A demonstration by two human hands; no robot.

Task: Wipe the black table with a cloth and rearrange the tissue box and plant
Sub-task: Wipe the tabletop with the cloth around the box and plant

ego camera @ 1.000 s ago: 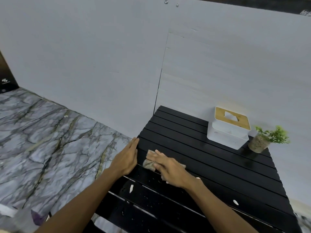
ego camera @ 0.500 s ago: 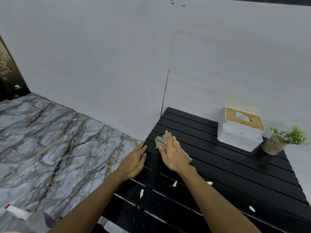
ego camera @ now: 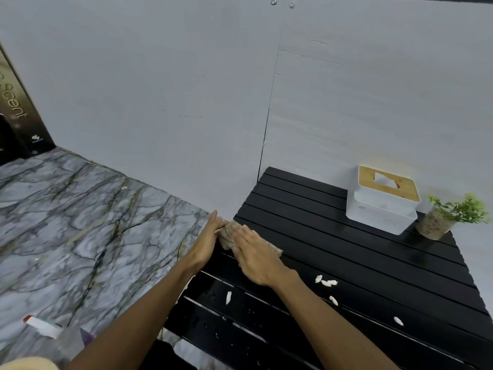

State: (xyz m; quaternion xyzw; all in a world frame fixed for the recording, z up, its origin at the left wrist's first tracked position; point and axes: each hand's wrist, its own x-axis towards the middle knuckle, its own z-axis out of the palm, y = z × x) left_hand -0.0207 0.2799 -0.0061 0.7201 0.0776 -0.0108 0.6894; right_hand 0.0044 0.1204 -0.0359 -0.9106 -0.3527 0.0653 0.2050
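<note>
Because the wiping needs weight on the rag, I lay my right hand [ego camera: 253, 252] flat on the grey cloth [ego camera: 229, 237], fingers straight and pressed together, pinning it at the left edge of the black slatted bench [ego camera: 346, 252]. My left hand [ego camera: 208, 243] cups that edge, fingers together and touching the cloth, probably to catch what I sweep off. White scraps [ego camera: 326, 282] lie on the near slats, not yet wiped. The tissue box [ego camera: 384, 201] and small potted plant [ego camera: 448, 217] stand just beside each other at the far right corner against the wall, clear of my strokes.
</note>
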